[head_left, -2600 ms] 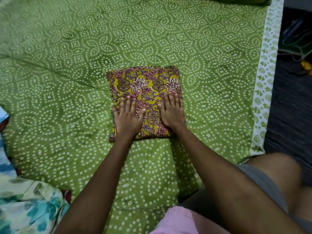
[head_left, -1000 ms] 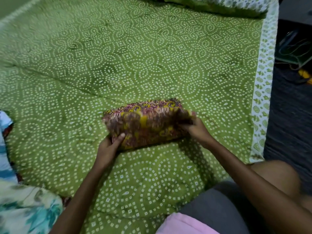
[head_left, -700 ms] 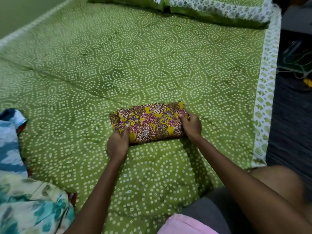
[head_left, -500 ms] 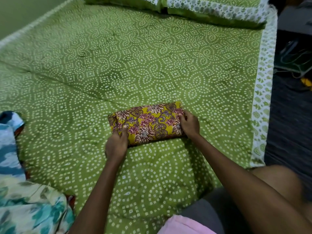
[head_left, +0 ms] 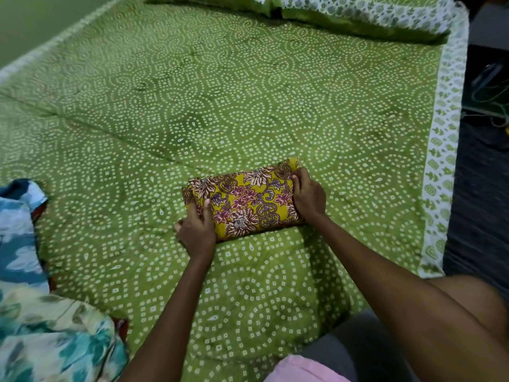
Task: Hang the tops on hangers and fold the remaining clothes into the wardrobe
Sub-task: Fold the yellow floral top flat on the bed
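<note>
Folded bundle of yellow floral-print cloth [head_left: 245,201] lying on the green bedsheet with a white dotted pattern [head_left: 248,92], roughly at the middle of the bed's near half and well apart from the white-bordered pillows [head_left: 358,15] at the head. The left hand [head_left: 197,230] grips the bundle's left end, thumb laid over the top face and the other fingers curled beneath the edge; the right hand [head_left: 308,198] grips the right end, fingers bent over the upper corner, where one loose point of cloth stands up above the knuckles. The step in hand appears to be securing the finished fold for lifting toward the wardrobe, which is not in view. To do it well, the person should tuck the raised corner flat under the right fingers, keep both thumbs pressing the layers together, and lift both ends evenly so that the stacked folds do not slide or fan open. Whether the left fingers reach fully under the bundle cannot be told, since the hand itself hides them. A heap of blue, teal and cream printed garments [head_left: 41,326] lies at the left edge of the bed, apparently awaiting folding.
</note>
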{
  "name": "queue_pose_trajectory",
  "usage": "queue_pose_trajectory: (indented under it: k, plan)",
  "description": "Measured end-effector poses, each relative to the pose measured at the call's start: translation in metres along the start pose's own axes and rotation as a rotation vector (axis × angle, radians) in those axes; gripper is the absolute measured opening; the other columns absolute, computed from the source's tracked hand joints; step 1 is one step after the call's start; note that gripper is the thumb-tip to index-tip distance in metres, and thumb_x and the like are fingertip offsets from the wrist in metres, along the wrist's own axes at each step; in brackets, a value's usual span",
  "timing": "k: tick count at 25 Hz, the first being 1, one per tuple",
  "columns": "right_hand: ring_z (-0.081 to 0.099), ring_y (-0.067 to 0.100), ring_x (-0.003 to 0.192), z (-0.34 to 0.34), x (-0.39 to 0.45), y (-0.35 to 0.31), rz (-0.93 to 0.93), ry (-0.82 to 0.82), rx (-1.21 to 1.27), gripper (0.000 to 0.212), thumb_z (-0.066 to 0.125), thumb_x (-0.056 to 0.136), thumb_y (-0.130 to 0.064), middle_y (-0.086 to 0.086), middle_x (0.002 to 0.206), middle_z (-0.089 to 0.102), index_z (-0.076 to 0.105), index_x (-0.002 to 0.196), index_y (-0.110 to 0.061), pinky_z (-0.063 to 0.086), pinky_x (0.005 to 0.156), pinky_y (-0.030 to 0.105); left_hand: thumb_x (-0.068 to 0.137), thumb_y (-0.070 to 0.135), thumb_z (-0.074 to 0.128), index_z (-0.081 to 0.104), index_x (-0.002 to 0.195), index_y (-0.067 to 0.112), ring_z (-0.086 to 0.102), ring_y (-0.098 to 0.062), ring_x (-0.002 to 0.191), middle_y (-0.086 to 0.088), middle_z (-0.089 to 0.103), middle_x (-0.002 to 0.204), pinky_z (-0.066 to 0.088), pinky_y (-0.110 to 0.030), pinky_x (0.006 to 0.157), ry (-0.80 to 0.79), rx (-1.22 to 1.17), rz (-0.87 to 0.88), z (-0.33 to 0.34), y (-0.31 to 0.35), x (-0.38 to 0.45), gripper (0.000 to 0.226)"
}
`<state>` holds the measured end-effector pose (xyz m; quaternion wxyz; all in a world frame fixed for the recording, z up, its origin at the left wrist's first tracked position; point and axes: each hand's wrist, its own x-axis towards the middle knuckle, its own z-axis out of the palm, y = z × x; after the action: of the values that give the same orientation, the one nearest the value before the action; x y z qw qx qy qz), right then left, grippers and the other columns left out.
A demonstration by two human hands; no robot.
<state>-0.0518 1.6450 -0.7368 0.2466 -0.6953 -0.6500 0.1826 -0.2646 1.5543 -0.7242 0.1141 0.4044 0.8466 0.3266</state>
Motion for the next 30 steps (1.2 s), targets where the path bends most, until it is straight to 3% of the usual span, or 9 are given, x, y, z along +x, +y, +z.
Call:
queue_pose_trajectory:
  k: [3, 11, 13, 16, 18, 20, 21, 24, 30]
  plan:
    - [0.063, 0.033, 0.084, 0.002, 0.000, 0.000, -0.012, 0.007, -0.171, 0.030, 0.036, 0.101, -0.029, 0.017, 0.093, 0.067, 0.054, 0.112, -0.008, 0.038, 0.064, 0.034, 0.098, 0.043, 0.037, 0.057, 0.113, 0.005, 0.060, -0.035, 0.098, -0.025, 0.067, 0.096, 0.016, -0.036, 0.101, -0.030, 0.129, -0.020, 0.000, 0.006, 0.005, 0.045]
    - [0.060, 0.035, 0.096, -0.005, -0.004, -0.003, 0.188, -0.029, -0.214, 0.028, 0.037, 0.100, -0.023, 0.019, 0.103, 0.065, 0.051, 0.115, -0.004, 0.040, 0.071, 0.035, 0.099, 0.042, 0.033, 0.048, 0.124, 0.002, 0.053, -0.034, 0.111, -0.022, 0.059, 0.119, 0.025, -0.047, 0.102, -0.168, 0.374, -0.066, -0.011, 0.020, 0.020, 0.049]
    - [0.055, 0.033, 0.102, -0.013, -0.004, -0.013, 0.289, 0.079, -0.079, 0.021, 0.042, 0.093, -0.010, 0.017, 0.108, 0.060, 0.049, 0.113, -0.005, 0.038, 0.074, 0.035, 0.097, 0.030, 0.039, 0.046, 0.122, 0.001, 0.050, -0.033, 0.109, -0.019, 0.055, 0.119, 0.029, -0.048, 0.097, 0.001, 0.390, 0.085, -0.018, 0.027, 0.021, 0.039]
    - [0.050, 0.031, 0.107, -0.006, -0.007, -0.042, 0.004, 0.320, 0.105, 0.040, 0.041, 0.075, 0.007, 0.017, 0.112, 0.056, 0.054, 0.111, -0.001, 0.039, 0.089, 0.036, 0.093, 0.015, 0.038, 0.053, 0.118, 0.003, 0.051, -0.027, 0.108, -0.014, 0.057, 0.117, 0.034, -0.041, 0.096, 0.037, -0.071, 0.436, -0.018, 0.053, 0.018, 0.032]
    - [0.045, 0.032, 0.124, 0.014, -0.016, -0.061, -0.262, 0.029, 0.243, 0.048, 0.036, 0.081, 0.000, 0.022, 0.130, 0.050, 0.048, 0.127, 0.003, 0.033, 0.104, 0.034, 0.099, 0.017, 0.033, 0.049, 0.131, 0.005, 0.042, -0.020, 0.128, -0.010, 0.049, 0.137, 0.027, -0.035, 0.108, -0.234, -0.199, 0.489, 0.002, 0.063, 0.015, 0.038]
    - [0.013, 0.023, 0.145, 0.037, -0.027, -0.063, -0.366, -0.386, 0.071, 0.054, 0.024, 0.097, -0.023, 0.014, 0.156, 0.018, 0.019, 0.148, -0.002, 0.012, 0.118, 0.036, 0.103, 0.027, 0.023, 0.031, 0.145, 0.011, 0.018, -0.015, 0.143, -0.004, 0.028, 0.153, 0.005, -0.031, 0.117, -0.434, 0.046, 0.478, 0.030, 0.054, 0.014, 0.046]
    - [0.000, 0.018, 0.146, 0.047, -0.029, -0.056, -0.390, -0.460, -0.094, 0.056, 0.020, 0.101, -0.030, 0.008, 0.159, 0.004, 0.006, 0.150, -0.007, 0.005, 0.119, 0.037, 0.102, 0.032, 0.018, 0.024, 0.148, 0.013, 0.010, -0.014, 0.145, -0.001, 0.021, 0.156, -0.002, -0.030, 0.117, -0.454, 0.191, 0.499, 0.041, 0.044, 0.013, 0.050]
    - [-0.011, 0.013, 0.145, 0.061, -0.018, -0.048, -0.384, -0.391, -0.311, 0.056, 0.018, 0.102, -0.035, -0.002, 0.159, -0.007, -0.003, 0.150, -0.016, -0.011, 0.118, 0.034, 0.100, 0.037, 0.012, 0.016, 0.150, 0.015, 0.002, -0.015, 0.146, 0.000, 0.014, 0.157, -0.006, -0.030, 0.116, -0.421, 0.327, 0.508, 0.058, 0.033, 0.027, 0.055]
    - [-0.007, 0.019, 0.146, 0.048, 0.033, -0.034, -0.121, -0.406, -0.324, 0.058, 0.012, 0.101, -0.043, 0.005, 0.159, -0.003, 0.001, 0.151, -0.014, -0.010, 0.116, 0.035, 0.098, 0.052, 0.019, 0.013, 0.150, 0.022, -0.002, -0.024, 0.146, -0.004, 0.005, 0.159, -0.008, -0.042, 0.115, -0.414, 0.538, 0.434, 0.060, 0.039, 0.056, 0.061]
